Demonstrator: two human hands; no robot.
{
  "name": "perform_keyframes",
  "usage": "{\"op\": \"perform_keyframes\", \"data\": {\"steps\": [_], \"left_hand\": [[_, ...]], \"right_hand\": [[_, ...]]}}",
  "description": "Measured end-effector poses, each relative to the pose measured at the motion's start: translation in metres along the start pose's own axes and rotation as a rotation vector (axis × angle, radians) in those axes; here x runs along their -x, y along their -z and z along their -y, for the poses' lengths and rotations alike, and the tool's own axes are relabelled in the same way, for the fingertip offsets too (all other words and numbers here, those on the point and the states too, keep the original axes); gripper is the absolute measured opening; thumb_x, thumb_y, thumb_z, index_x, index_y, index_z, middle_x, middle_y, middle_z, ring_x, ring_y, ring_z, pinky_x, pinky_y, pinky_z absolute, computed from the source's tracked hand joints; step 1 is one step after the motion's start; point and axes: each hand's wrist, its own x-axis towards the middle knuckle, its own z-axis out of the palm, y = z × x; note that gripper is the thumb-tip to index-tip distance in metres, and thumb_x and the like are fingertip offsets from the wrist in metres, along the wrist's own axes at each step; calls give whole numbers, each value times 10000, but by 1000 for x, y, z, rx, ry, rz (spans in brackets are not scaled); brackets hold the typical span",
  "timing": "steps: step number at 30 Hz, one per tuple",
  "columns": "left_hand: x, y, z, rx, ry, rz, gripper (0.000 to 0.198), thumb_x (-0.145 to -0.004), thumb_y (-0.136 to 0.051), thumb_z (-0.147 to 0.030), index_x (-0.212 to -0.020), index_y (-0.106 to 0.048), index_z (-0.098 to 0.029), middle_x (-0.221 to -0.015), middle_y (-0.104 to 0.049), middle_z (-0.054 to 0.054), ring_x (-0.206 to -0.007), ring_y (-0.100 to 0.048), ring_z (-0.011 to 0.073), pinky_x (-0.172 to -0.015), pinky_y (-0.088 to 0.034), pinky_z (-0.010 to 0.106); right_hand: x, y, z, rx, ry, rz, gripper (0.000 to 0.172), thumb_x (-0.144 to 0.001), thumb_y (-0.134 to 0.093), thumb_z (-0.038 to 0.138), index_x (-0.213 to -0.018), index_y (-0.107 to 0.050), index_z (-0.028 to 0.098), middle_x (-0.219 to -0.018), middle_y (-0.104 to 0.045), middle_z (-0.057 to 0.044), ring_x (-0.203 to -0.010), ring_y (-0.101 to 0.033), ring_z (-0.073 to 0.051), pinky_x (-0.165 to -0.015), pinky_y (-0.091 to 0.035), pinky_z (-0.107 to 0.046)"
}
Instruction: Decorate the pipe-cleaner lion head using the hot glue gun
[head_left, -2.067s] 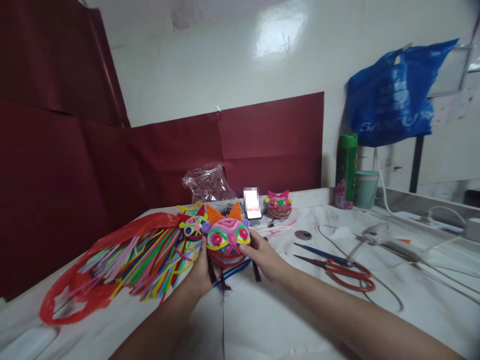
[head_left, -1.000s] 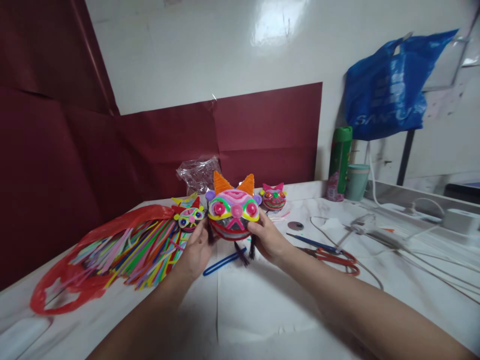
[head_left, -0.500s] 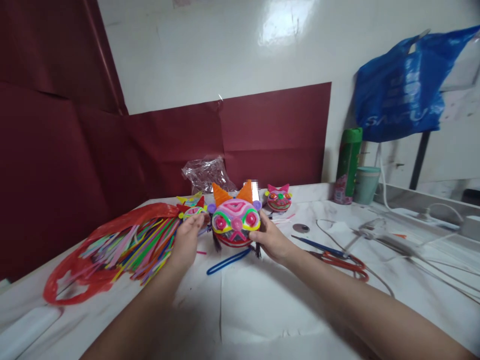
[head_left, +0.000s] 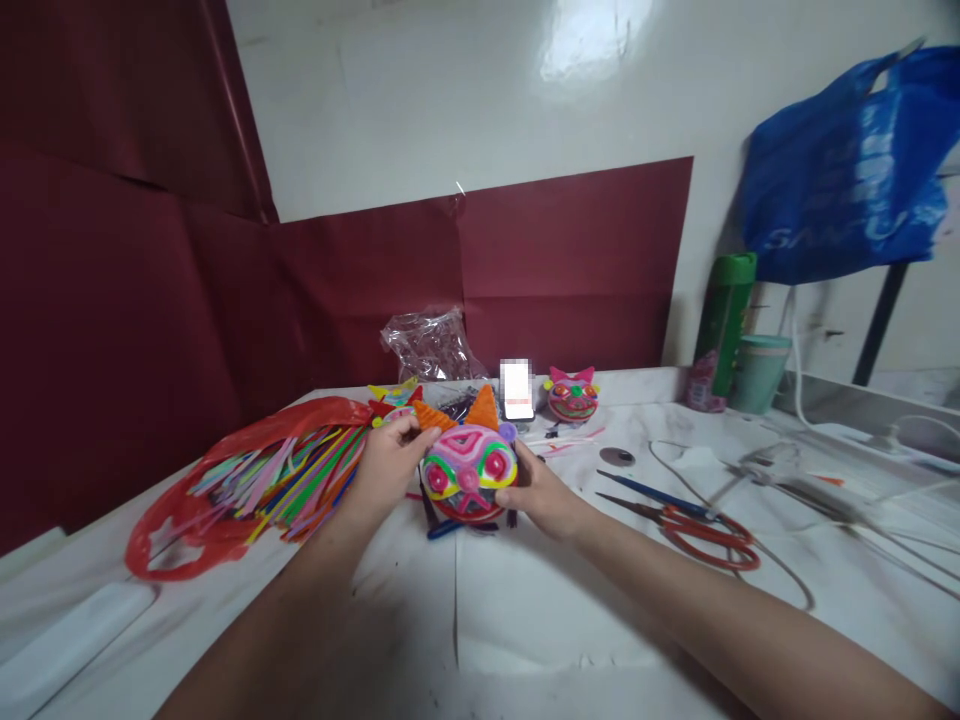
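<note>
Between my hands is a colourful animal-head craft with orange pointed ears, pink eyes and dark tassels hanging at its sides. My right hand grips its right side, thumb on the front near the mouth. At the upper left, the fingers of my left hand pinch the base of the left orange ear. Partly under the head lies a blue looped cord. Behind my left hand, smaller heads with red and yellow ears are partly hidden. Another small head with pink ears sits behind on the right.
A red plastic bag with many coloured pipe cleaners lies left. On the right are orange-handled scissors, a blue pointed tool, cables, a green can and a cup. A phone and clear plastic wrap stand behind.
My left hand has moved from beside the head onto its left ear. The head has come lower, now covering much of the blue cord. The view has shifted slightly left.
</note>
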Motion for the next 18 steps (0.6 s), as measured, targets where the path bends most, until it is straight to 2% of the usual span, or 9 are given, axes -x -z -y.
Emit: {"op": "perform_keyframes", "data": {"steps": [3, 5, 8, 10, 11, 12, 14, 16, 18], "left_hand": [[-1, -2, 2, 46, 33, 18, 302, -650, -771, -447, -629, -637, -176, -587, -570, -28, -620, -516, 153, -608, -415, 265], [-1, -4, 4, 135, 18, 26, 335, -661, -765, -494, -714, -663, -179, -667, -620, -7, -681, -558, 169, -669, -443, 278], [1, -7, 5, 224, -66, -184, 340, -708, -734, -513, -818, -668, -198, -768, -652, 4, -752, -581, 167, -740, -452, 277], [4, -9, 7, 206, -85, -308, 308, -734, -717, -501, -738, -653, -200, -707, -629, -5, -691, -556, 151, -691, -442, 263], [6, -11, 8, 195, -63, -287, 322, -741, -708, -505, -682, -646, -195, -659, -615, -5, -644, -536, 146, -650, -433, 263], [8, -14, 9, 193, -23, -205, 356, -747, -697, -520, -632, -641, -188, -622, -608, 2, -607, -522, 145, -619, -424, 270], [15, -23, 9, 227, 95, 43, 403, -745, -690, -548, -606, -664, -170, -605, -629, 28, -599, -540, 160, -616, -429, 293], [23, -34, 10, 323, 194, 253, 367, -718, -735, -524, -727, -723, -157, -704, -693, 60, -731, -618, 214, -713, -463, 331], [30, -46, 10, 481, 207, 330, 396, -692, -784, -471, -956, -736, -180, -908, -738, 80, -979, -637, 283, -865, -466, 378]], "right_hand": [[-1, 1, 0, 16, 4, -8, 739, -527, -917, 372, -1170, -573, 252, -1115, -704, -42, -1039, -657, -246, -938, -512, -405], [-2, 3, 1, 2, 17, -18, 727, -539, -911, 371, -1172, -572, 255, -1116, -707, -40, -1041, -659, -246, -951, -508, -411], [-6, 7, 9, 1, 59, -93, 729, -542, -909, 382, -1175, -567, 258, -1104, -713, -41, -1038, -662, -254, -981, -490, -438], [-9, 11, 17, 11, 105, -161, 715, -545, -905, 384, -1164, -571, 257, -1099, -716, -44, -1038, -661, -259, -993, -482, -448], [-10, 13, 22, 13, 129, -186, 708, -547, -904, 381, -1160, -572, 259, -1101, -715, -43, -1039, -660, -261, -994, -482, -449], [-10, 14, 27, 13, 152, -203, 696, -549, -902, 378, -1152, -573, 262, -1097, -715, -40, -1038, -659, -262, -990, -485, -446], [-11, 16, 34, 16, 189, -220, 671, -550, -901, 367, -1128, -576, 269, -1078, -715, -31, -1037, -656, -261, -975, -497, -437], [-11, 15, 39, 18, 215, -214, 638, -558, -899, 363, -1102, -580, 273, -1055, -714, -22, -1037, -653, -258, -958, -509, -425], [-10, 11, 40, 20, 224, -192, 626, -565, -898, 372, -1097, -583, 272, -1063, -711, -24, -1042, -652, -258, -952, -514, -420]]}}
